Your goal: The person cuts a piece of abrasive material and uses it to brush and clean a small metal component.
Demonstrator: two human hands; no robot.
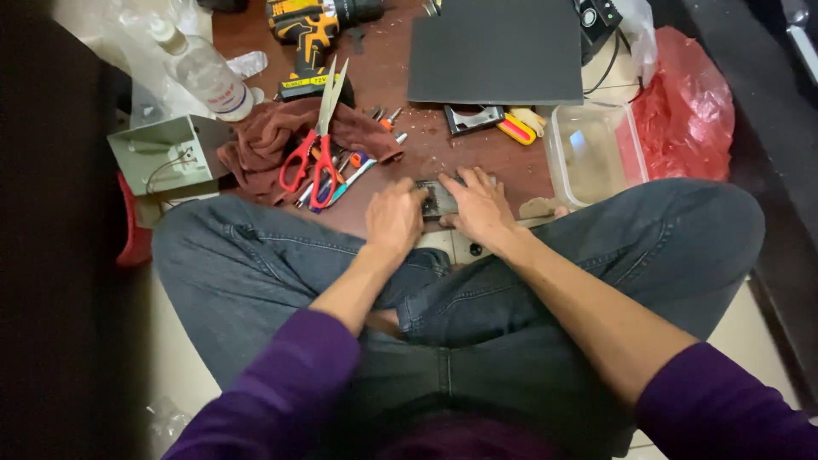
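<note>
I sit cross-legged in dark jeans at the edge of a low brown wooden board (477, 158). My left hand (394, 217) and my right hand (479, 207) both press on a small dark flat device (439, 198) lying at the board's near edge. The left hand is curled over its left end, the right hand's fingers spread over its right end. Most of the device is hidden between the hands.
Red-handled scissors (317, 145) lie on a brown rag (281, 140) to the left. Behind are a yellow cordless drill (311, 34), a clear bottle (204, 72), a black flat panel (494, 51), a clear plastic box (592, 153), a red bag (686, 106), a grey box (162, 153).
</note>
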